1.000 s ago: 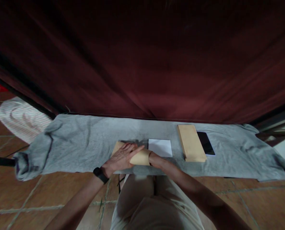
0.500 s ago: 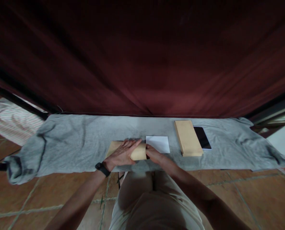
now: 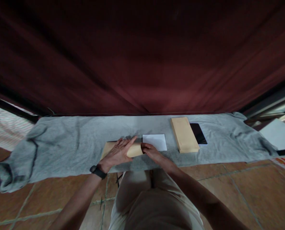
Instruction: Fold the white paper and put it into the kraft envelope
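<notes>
A tan paper envelope (image 3: 135,150) lies on the grey cloth near its front edge, its right end bulging upward. My left hand (image 3: 118,154) rests flat across the middle of it, fingers stretched and thumb apart. At the envelope's right, dark-looking open end, my right hand (image 3: 152,151) has its fingers curled together on the edge. Its fingertips are partly hidden. Just behind my right hand is a white sheet or stack of paper (image 3: 157,140). Something dark shows as a thin strip behind the envelope, too covered to name.
A thick stack of tan envelopes (image 3: 184,134) stands to the right, beside a dark-screened phone or tablet (image 3: 198,133). Grey cloth (image 3: 61,140) covers the narrow table. A dark red curtain (image 3: 142,80) hangs behind it. White board-like material (image 3: 279,134) is at far right.
My right hand has drawn slightly back at the envelope's open end, and more of its curled fingers show. The left hand keeps its place on the envelope. The whole view has shifted a little.
</notes>
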Demonstrator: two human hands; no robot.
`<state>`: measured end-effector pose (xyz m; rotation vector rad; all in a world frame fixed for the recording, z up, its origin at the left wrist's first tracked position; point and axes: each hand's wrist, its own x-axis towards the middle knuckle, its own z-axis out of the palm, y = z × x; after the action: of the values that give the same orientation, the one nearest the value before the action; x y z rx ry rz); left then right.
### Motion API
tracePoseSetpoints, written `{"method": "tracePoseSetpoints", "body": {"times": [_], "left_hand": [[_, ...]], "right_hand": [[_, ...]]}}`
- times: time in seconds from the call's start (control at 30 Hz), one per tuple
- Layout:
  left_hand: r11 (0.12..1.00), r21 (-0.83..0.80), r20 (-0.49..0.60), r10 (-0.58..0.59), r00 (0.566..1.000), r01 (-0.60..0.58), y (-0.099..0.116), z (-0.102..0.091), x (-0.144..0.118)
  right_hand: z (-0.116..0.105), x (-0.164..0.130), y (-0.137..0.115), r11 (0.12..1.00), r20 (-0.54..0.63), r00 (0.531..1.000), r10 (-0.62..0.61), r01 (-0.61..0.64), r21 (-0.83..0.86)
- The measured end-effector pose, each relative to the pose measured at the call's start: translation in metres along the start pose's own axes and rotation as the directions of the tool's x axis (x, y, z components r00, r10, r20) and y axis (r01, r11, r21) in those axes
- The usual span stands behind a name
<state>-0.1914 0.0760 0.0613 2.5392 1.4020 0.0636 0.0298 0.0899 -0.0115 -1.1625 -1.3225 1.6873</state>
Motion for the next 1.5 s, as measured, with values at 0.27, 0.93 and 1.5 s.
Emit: {"method": "tracePoseSetpoints", "body": {"times": [0.27, 0.93, 1.5], "left_hand": [[0.998, 0.031, -0.076, -0.059, 0.995, 0.062, -0.022, 0.002, -0.012], [0.994, -0.002, -0.129, -0.112, 0.985, 0.113, -0.025, 0.006, -0.009], [0.992, -0.022, -0.030, -0.125, 0.992, 0.124, -0.038, -0.003, 0.005]], "right_hand": [[-0.057, -0.034, 0.005, 0.926, -0.237, 0.940, -0.243, 0.153, -0.344], [-0.043, -0.018, -0.010, 0.327, 0.176, 0.942, -0.285, 0.268, -0.906], [-0.096, 0.019, -0.043, 0.237, 0.029, 0.996, -0.083, 0.048, -0.970]]}}
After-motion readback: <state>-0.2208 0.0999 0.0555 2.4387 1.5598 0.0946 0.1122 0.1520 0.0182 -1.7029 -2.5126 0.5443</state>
